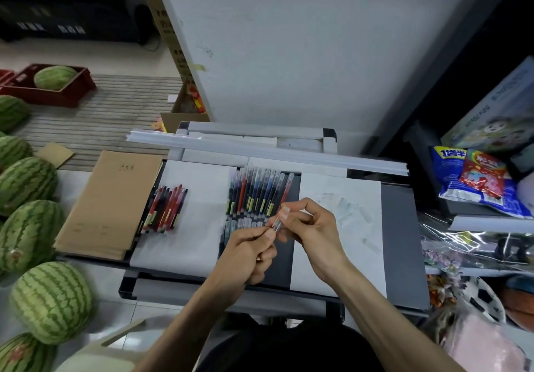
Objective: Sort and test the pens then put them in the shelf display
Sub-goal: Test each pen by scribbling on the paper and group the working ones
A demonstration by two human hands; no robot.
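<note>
Holding one pen (276,224) in both hands, just over the near right end of the pen row (254,195) on the bench (401,227); looks like uncapping for a test scribble. To do it well: pull the cap straight along the barrel, no sideways twist, stay clear of the row so nothing gets knocked, then try it on the scribbled white sheet (341,207) right of the row. Left hand (251,251) reaches in from below the row, thumb and forefinger clamped on the pen's near end, other fingers curled. Right hand (309,227) just right of the row, wrist bent, fingertips pinched on the barrel.
</note>
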